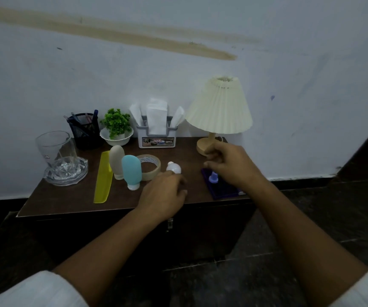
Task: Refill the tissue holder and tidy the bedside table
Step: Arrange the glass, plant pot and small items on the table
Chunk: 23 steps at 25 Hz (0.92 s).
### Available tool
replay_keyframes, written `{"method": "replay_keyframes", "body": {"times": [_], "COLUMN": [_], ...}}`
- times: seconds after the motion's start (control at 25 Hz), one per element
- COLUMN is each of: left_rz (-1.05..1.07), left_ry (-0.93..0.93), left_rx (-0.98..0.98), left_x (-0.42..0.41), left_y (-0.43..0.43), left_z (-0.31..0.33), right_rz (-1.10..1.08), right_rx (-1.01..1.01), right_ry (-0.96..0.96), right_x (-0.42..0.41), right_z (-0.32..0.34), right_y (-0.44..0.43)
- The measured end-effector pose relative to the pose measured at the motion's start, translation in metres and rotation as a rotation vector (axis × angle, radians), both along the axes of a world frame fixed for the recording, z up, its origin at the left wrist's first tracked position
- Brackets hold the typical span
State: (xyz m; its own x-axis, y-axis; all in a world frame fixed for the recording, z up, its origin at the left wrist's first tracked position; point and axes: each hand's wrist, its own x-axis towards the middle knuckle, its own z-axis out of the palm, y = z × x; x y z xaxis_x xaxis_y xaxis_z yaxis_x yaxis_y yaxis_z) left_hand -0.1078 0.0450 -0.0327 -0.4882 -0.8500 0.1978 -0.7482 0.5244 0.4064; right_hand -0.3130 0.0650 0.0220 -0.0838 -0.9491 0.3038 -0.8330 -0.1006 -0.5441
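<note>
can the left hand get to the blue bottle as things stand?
Probably yes. The left hand sits just right of the blue bottle with bare tabletop between them, though its fingers already touch a small white bottle, which it may need to release first.

Dim, flat, bluish light; soft focus, wide-angle edge bowing.

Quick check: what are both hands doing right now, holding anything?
Left hand: closed on the small white bulb-shaped bottle.
Right hand: fingers curled above the dark blue flat pad; whether it grips anything cannot be told.
</note>
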Motion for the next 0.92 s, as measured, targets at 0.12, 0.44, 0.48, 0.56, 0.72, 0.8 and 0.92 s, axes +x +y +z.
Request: {"method": "replay_keyframes", "body": {"times": [0.12, 0.44, 0.48, 0.56, 0.72, 0.8, 0.92], "left_rz": [-0.014, 0.024, 0.033, 0.044, 0.063, 0.093, 0.144], "left_ry": [0.119, 0.304, 0.296, 0.299, 0.426, 0.475, 0.442], "left_rx": [0.02, 0.067, 0.065, 0.063, 0.074, 0.066, 0.069], "left_x": [-0.026, -0.089, -0.094, -0.099, -0.1, -0.092, -0.075], "left_y": [-0.001, -0.017, -0.02, -0.023, -0.027, -0.031, -0.034], "left_z": [-0.002, -0.018, -0.021, -0.025, -0.018, -0.01, 0.0], "right_rz": [-0.245, -0.564, -0.579, -0.599, -0.587, -0.504, -0.303], "right_rx": [0.032, 0.31, 0.316, 0.315, 0.22, 0.081, -0.062], "right_ry": [-0.044, 0.13, 0.134, 0.131, 0.058, -0.054, -0.147], "right_x": [-0.04, -0.089, -0.093, -0.098, -0.101, -0.094, -0.069], "right_z": [-0.01, -0.06, -0.064, -0.068, -0.058, -0.044, -0.023], "right_y": [0.017, 0.029, 0.029, 0.028, 0.028, 0.03, 0.036]}}
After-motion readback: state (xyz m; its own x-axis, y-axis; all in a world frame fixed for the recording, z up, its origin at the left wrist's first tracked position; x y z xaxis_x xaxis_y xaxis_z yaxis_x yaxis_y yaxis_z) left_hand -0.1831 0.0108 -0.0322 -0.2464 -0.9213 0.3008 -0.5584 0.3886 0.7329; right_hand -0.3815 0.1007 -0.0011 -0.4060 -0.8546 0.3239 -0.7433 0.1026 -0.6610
